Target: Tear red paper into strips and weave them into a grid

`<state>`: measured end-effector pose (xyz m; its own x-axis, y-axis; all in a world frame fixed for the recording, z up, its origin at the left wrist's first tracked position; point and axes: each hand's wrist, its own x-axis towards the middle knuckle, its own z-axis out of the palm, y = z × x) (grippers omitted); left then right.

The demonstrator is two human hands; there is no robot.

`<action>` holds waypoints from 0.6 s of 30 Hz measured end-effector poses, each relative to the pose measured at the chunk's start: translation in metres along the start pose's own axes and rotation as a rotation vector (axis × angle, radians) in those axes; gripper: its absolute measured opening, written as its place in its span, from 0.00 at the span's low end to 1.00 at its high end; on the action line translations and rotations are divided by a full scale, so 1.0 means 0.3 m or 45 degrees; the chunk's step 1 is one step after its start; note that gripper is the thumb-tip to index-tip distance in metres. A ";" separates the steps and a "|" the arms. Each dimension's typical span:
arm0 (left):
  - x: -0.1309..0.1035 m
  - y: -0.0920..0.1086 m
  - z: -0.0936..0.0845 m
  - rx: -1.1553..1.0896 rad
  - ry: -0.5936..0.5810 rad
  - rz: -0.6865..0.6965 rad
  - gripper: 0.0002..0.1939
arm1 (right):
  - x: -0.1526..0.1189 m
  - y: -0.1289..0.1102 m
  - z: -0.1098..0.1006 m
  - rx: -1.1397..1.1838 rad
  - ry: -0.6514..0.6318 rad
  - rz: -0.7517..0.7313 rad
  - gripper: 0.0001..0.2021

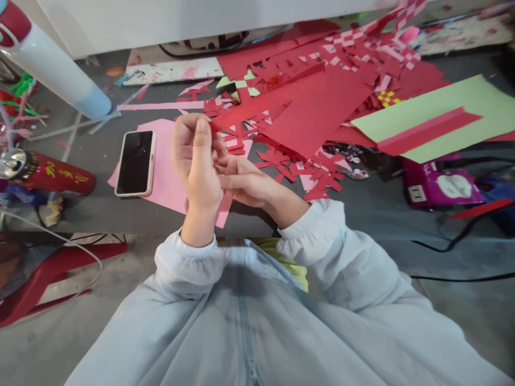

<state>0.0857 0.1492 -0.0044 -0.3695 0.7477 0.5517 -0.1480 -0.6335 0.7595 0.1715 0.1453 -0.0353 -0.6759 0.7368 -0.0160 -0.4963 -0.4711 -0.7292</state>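
Observation:
My left hand (198, 161) is raised over the near edge of the table with its fingers curled. Between its thumb and fingers is the end of a long red paper strip (267, 99), which stretches up to the right over paper scraps. Close against it, my right hand (246, 181) has thumb and fingers pressed together. What the right fingers pinch, if anything, is hidden. Under both hands lies a pink paper sheet (171, 185), and a phone (135, 163) with a dark screen rests on its left part.
Red and pink scraps (281, 161) and red sheets (317, 110) cover the table's middle. A green sheet (450, 115) with a folded red strip and a purple packet (440, 185) are at right. At left are a red can (60, 174) and a white-blue bottle (60, 67).

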 end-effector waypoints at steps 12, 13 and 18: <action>-0.026 0.025 0.006 0.260 -0.248 0.020 0.16 | -0.005 -0.007 0.004 -0.085 -0.014 -0.055 0.15; -0.025 0.027 0.010 0.263 -0.238 0.075 0.16 | -0.007 -0.009 0.002 -0.108 -0.027 -0.030 0.13; -0.007 0.006 -0.014 0.306 -0.348 0.184 0.16 | -0.006 -0.015 -0.004 -0.226 -0.024 0.026 0.08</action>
<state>0.0822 0.1458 -0.0056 -0.1079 0.7000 0.7059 0.1187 -0.6959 0.7082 0.1755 0.1466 -0.0328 -0.6958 0.7179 -0.0206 -0.3795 -0.3919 -0.8381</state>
